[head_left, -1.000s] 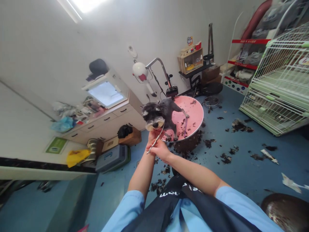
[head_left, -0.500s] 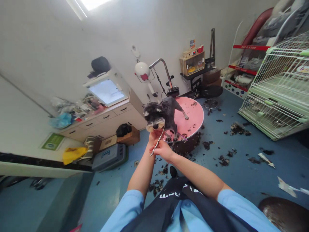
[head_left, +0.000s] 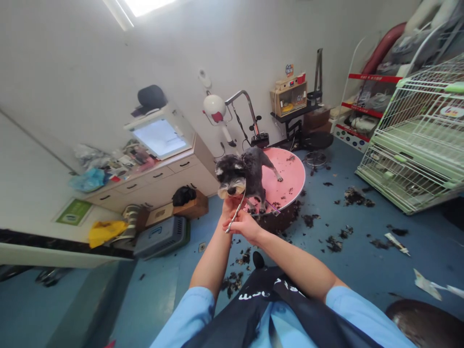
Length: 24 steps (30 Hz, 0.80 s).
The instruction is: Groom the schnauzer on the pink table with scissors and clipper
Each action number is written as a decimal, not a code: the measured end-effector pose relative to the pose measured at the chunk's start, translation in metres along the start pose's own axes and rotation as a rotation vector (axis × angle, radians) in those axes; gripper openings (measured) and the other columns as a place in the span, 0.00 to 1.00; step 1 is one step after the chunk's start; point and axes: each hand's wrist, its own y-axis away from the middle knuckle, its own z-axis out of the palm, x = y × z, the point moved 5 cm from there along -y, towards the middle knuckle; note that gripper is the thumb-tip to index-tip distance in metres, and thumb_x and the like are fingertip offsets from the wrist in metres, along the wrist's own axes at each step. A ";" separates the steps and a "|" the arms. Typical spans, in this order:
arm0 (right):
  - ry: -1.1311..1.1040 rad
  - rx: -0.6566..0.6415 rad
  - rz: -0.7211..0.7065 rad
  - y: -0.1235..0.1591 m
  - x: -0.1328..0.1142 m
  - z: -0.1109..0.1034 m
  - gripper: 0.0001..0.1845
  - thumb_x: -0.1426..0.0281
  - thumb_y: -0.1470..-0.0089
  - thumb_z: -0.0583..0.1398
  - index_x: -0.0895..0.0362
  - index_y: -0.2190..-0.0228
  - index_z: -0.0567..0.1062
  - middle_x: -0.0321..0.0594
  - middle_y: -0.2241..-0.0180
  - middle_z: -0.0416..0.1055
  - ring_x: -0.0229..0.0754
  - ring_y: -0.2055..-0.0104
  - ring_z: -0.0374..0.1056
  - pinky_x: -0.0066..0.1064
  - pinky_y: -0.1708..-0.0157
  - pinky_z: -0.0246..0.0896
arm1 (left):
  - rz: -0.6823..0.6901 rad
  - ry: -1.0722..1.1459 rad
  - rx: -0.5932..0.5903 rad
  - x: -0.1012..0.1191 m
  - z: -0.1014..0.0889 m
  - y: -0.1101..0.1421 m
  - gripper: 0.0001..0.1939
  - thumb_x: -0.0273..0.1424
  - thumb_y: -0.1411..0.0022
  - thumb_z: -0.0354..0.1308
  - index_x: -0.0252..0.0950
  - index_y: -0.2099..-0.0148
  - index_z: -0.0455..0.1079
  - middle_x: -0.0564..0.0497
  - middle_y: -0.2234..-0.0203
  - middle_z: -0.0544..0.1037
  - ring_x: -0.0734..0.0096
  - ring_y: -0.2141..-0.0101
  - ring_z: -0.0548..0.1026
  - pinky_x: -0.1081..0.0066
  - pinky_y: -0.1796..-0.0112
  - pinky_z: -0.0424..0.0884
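A grey and black dog with a pale muzzle [head_left: 250, 166], schnauzer-like, stands on a round pink grooming table [head_left: 292, 169], facing me. My left hand [head_left: 227, 207] is closed under its chin, partly hidden behind my right hand. In my right hand [head_left: 247, 226] is a pair of slim, curved silver scissors [head_left: 236, 212]. Their tips point up beside the dog's cheek, and the blades look closed or nearly so. A thin purple item [head_left: 272, 208] lies by the dog's front paws at the table's near edge. Dark hair clippings are scattered on the tabletop.
Clumps of cut hair [head_left: 355, 197] litter the blue floor. A wire cage [head_left: 409, 159] stands right, a stool [head_left: 316, 141] behind the table. Drawers [head_left: 159, 176] and a pet carrier [head_left: 161, 237] are left. A metal grooming arm [head_left: 250, 104] rises behind the dog.
The purple item has shifted from the tabletop to the near edge by the front paws. The dog's head and both hands keep nearly the same pose; the view has tilted slightly.
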 end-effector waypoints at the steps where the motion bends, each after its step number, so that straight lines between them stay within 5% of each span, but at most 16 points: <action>1: -0.002 0.007 0.009 -0.002 0.001 0.000 0.26 0.71 0.72 0.70 0.54 0.71 0.62 0.30 0.76 0.75 0.38 0.73 0.74 0.29 0.70 0.64 | 0.001 -0.015 -0.001 0.001 -0.001 0.000 0.11 0.35 0.44 0.66 0.36 0.71 0.69 0.55 0.81 0.73 0.75 0.78 0.73 0.75 0.72 0.73; 11: -0.029 -0.022 -0.036 -0.025 0.011 0.001 0.28 0.70 0.72 0.72 0.53 0.70 0.62 0.31 0.74 0.76 0.42 0.70 0.75 0.33 0.66 0.67 | -0.046 -0.164 0.024 0.015 -0.006 0.003 0.07 0.34 0.39 0.58 0.35 0.63 0.72 0.53 0.77 0.77 0.72 0.76 0.75 0.72 0.69 0.75; 24: -0.065 -0.036 -0.151 -0.053 0.019 -0.001 0.26 0.71 0.69 0.70 0.53 0.70 0.62 0.31 0.73 0.77 0.42 0.69 0.76 0.43 0.56 0.71 | -0.074 -0.307 0.074 0.035 -0.020 0.000 0.10 0.32 0.46 0.65 0.39 0.60 0.73 0.51 0.74 0.76 0.65 0.70 0.77 0.69 0.70 0.78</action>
